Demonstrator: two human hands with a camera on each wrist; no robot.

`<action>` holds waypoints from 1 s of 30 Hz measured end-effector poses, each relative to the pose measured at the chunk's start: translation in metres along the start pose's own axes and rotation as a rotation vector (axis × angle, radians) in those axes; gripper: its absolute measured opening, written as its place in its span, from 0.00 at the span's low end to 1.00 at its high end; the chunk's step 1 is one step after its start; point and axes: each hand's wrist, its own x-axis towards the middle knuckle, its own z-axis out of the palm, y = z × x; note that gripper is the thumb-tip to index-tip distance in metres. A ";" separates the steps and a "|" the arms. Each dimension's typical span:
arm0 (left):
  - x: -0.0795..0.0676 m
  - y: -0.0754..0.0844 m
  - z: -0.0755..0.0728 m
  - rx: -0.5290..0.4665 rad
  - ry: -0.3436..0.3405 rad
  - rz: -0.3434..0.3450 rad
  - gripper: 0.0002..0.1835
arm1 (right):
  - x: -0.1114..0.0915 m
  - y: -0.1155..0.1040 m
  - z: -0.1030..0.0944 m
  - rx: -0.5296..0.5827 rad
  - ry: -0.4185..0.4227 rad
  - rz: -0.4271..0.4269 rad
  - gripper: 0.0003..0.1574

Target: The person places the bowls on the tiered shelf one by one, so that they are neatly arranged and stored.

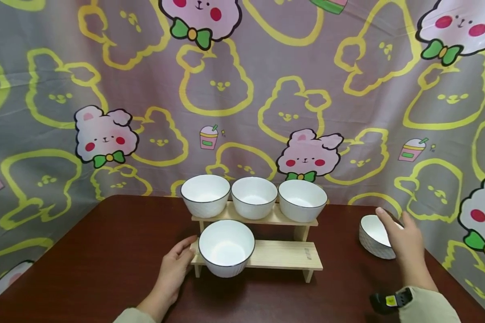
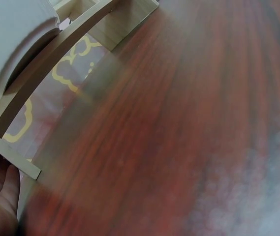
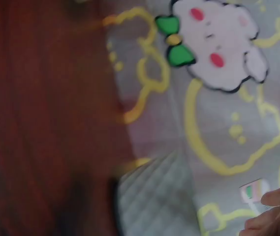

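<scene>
At the left end of the lower shelf, my left hand [image 1: 174, 269] holds the edge of a two-tier wooden stand [image 1: 283, 255]. In the left wrist view its fingers [image 2: 9, 184] lie against the stand's end leg [image 2: 14, 155]. One white bowl with a dark rim [image 1: 226, 246] sits on the lower shelf, near that hand. At the far right, my right hand [image 1: 408, 251] hovers with spread fingers at another white bowl [image 1: 376, 237], partly covering it. The right wrist view shows this bowl's textured side [image 3: 157, 201], apart from the fingertips [image 3: 275, 196].
Three white bowls stand in a row on the upper shelf: a left bowl [image 1: 205, 197], a middle bowl [image 1: 253, 199] and a right bowl [image 1: 303, 202]. The dark red wooden table [image 1: 105, 260] ends at a patterned curtain [image 1: 242, 89] behind.
</scene>
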 end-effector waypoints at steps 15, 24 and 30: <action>-0.001 0.000 0.000 0.004 0.006 -0.009 0.21 | 0.027 0.039 0.021 -0.258 0.030 -0.053 0.74; 0.001 -0.001 0.000 -0.009 -0.004 -0.008 0.21 | 0.030 0.046 0.025 -0.278 0.020 0.059 0.83; 0.001 0.000 0.001 -0.009 0.004 -0.011 0.21 | 0.033 0.046 0.027 -0.307 0.044 0.061 0.82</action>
